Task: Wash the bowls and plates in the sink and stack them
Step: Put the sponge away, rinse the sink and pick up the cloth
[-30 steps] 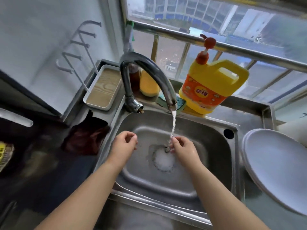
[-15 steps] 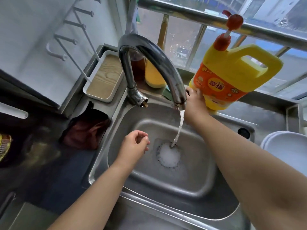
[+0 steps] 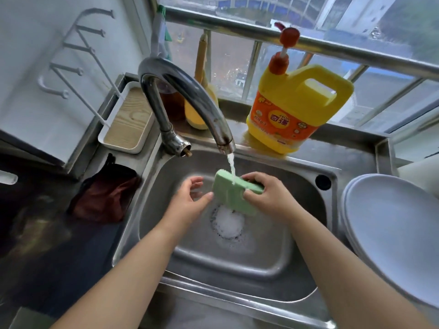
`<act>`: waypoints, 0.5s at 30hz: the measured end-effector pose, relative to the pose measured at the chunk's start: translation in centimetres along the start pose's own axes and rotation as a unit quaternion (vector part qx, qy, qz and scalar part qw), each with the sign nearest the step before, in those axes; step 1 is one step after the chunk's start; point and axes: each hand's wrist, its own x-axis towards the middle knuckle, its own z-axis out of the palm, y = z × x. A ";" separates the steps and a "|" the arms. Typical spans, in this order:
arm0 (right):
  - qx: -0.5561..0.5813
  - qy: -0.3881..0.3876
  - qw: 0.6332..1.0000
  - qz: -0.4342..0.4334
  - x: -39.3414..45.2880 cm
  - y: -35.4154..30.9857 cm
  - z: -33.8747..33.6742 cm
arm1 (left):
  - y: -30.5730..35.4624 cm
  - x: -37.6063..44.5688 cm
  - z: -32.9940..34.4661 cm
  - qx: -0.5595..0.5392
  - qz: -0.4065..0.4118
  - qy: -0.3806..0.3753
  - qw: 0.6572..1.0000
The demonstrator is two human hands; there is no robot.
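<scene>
My right hand [image 3: 270, 200] grips the green sponge [image 3: 234, 193] under the running tap [image 3: 190, 100] over the sink [image 3: 297, 233], left hand [image 3: 190, 200] open-fingered just beside it.

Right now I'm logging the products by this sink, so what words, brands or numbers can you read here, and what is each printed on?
Red characters in the yellow oval on the orange label of the yellow detergent jug: a brand name, too blurred to read with certainty.
Small print and round badges elsewhere on that label: too small to read.
Green sponge, faucet, sink, stacked white plates: no text visible.
</scene>
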 end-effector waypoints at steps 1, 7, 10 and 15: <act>0.034 -0.015 0.999 0.010 -0.5 0.1 0.3 | 0.4 0.0 0.3 -0.024 -0.007 -0.020 0.999; 0.302 0.064 0.945 0.105 -1.4 0.5 3.1 | 1.0 0.4 1.7 -0.122 -0.057 -0.059 0.989; 0.368 0.053 0.919 0.128 -1.6 0.1 4.4 | 0.7 0.5 2.7 -0.161 -0.091 -0.040 0.982; 0.277 0.103 0.951 0.089 -1.1 -0.2 5.6 | 0.5 0.5 3.9 -0.119 -0.047 -0.029 0.991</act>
